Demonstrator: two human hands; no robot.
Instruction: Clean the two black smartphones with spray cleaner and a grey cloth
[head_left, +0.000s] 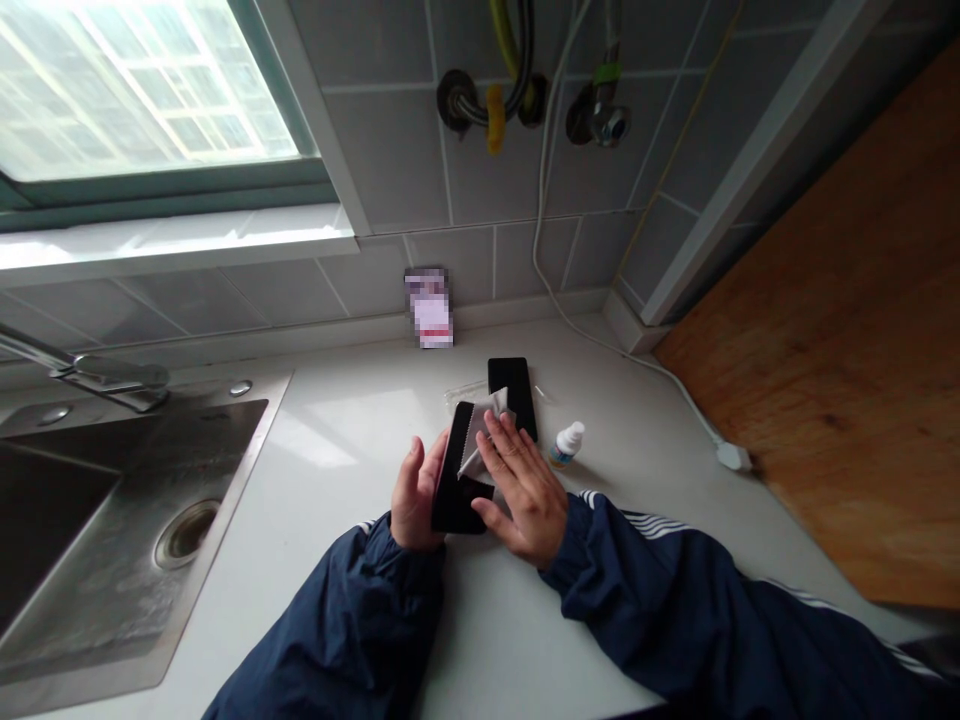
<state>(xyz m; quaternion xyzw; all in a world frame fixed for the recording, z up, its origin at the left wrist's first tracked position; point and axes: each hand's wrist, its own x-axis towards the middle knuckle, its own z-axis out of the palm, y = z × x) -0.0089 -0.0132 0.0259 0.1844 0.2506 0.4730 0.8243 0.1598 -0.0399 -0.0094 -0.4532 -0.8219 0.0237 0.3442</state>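
In the head view, my left hand is wrapped round the left edge of a black smartphone, held tilted above the counter. A light grey cleaning cloth with a zigzag edge covers part of its face. My right hand lies on the cloth with its fingers stretched out, pressing it to the phone; its thumb is spread near the lower edge. Behind the cloth lies another black, phone-shaped object, partly hidden. To the right of it stands a small spray bottle with a white top.
A steel sink with a faucet is at the left. A blurred-out phone-like item leans against the tiled wall. The white cable runs down to a plug on the counter. A wooden panel borders the right.
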